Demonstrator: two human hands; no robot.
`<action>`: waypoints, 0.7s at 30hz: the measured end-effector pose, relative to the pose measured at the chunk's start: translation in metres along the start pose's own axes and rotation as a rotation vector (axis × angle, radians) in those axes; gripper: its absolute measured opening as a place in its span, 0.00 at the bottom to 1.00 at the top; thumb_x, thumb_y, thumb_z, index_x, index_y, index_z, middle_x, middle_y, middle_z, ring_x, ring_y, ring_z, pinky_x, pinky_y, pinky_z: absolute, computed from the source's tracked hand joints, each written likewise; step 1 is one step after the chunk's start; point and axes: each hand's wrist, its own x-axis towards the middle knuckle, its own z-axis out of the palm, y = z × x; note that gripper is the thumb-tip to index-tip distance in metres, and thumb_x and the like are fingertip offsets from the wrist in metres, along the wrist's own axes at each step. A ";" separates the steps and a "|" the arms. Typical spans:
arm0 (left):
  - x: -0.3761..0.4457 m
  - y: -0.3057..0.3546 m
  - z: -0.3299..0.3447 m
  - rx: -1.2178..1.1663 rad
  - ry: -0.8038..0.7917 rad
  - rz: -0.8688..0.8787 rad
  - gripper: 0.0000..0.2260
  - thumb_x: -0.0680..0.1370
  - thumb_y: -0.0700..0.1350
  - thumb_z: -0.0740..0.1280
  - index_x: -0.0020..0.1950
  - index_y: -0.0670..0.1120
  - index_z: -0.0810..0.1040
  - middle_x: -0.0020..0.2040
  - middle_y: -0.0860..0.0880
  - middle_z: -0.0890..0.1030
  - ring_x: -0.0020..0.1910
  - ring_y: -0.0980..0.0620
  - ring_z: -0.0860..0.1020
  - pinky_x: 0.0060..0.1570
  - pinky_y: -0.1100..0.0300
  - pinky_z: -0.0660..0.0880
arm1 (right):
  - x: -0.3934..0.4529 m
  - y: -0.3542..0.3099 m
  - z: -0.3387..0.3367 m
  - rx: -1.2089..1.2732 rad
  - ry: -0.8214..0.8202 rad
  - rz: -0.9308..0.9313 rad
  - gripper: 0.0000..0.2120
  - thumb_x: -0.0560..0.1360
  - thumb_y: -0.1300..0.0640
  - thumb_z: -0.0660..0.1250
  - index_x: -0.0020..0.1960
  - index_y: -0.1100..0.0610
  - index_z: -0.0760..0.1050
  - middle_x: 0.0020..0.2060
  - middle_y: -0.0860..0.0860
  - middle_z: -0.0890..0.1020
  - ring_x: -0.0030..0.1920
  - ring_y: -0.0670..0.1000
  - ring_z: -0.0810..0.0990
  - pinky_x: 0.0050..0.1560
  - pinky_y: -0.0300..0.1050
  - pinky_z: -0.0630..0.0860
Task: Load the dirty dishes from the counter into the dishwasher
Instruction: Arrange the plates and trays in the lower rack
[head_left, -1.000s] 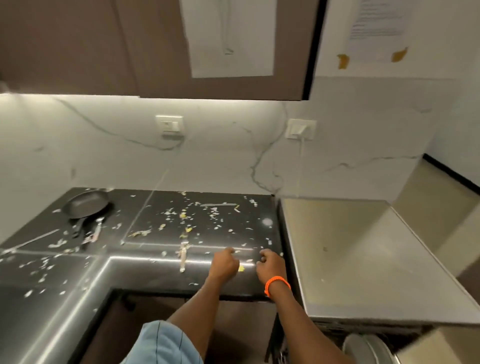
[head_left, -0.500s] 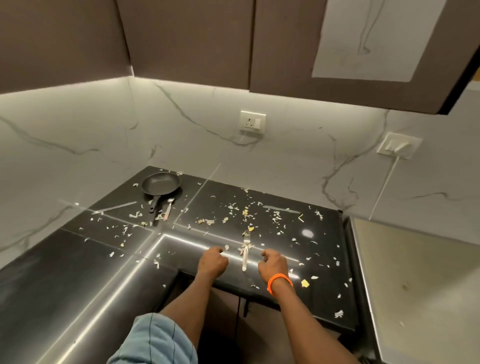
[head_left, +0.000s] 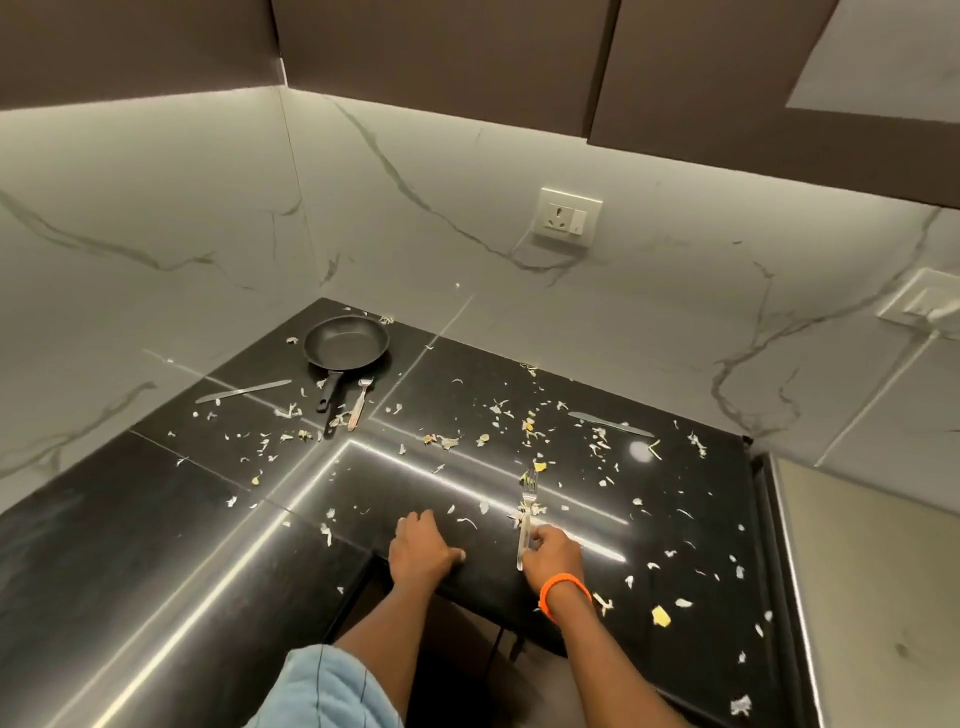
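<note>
A silver fork (head_left: 528, 496) lies on the black counter (head_left: 675, 499) near its front edge, tines pointing away from me. My right hand (head_left: 551, 555), with an orange band on the wrist, pinches the near end of the fork's handle. My left hand (head_left: 423, 545) rests palm down on the counter edge, to the left of the fork, and holds nothing. At the far corner sits a small black frying pan (head_left: 347, 343), with a second fork (head_left: 359, 402) beside its handle. One table knife (head_left: 244, 391) lies to the left of the pan, and another knife (head_left: 610, 423) lies at the back right.
Food scraps (head_left: 661, 616) are scattered over most of the counter. A marble backsplash with a wall socket (head_left: 569, 218) rises behind it, under dark upper cabinets (head_left: 441, 57). A pale steel surface (head_left: 872, 597) adjoins the counter on the right.
The view has swung left and down, away from the steel surface. My right hand has moved left onto the fork's handle. My left hand stays on the counter edge.
</note>
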 end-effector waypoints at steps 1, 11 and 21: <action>0.005 0.001 0.004 0.036 0.008 -0.010 0.34 0.68 0.61 0.78 0.67 0.46 0.73 0.68 0.47 0.73 0.71 0.46 0.68 0.68 0.50 0.71 | 0.009 0.002 0.003 -0.013 -0.015 0.014 0.06 0.74 0.62 0.69 0.49 0.55 0.82 0.47 0.54 0.84 0.45 0.53 0.80 0.48 0.45 0.78; 0.055 0.017 -0.009 0.116 -0.011 -0.153 0.50 0.60 0.59 0.84 0.76 0.47 0.65 0.78 0.48 0.63 0.79 0.44 0.59 0.68 0.46 0.74 | 0.085 -0.024 0.039 -0.070 -0.022 0.020 0.04 0.78 0.56 0.67 0.50 0.56 0.79 0.49 0.54 0.82 0.50 0.57 0.82 0.47 0.48 0.78; 0.103 0.030 -0.030 0.214 -0.008 -0.208 0.39 0.61 0.57 0.84 0.67 0.46 0.73 0.68 0.44 0.74 0.69 0.41 0.73 0.62 0.48 0.76 | 0.129 -0.071 0.072 -0.007 -0.092 0.030 0.06 0.74 0.53 0.73 0.44 0.53 0.78 0.41 0.51 0.81 0.44 0.53 0.80 0.44 0.47 0.77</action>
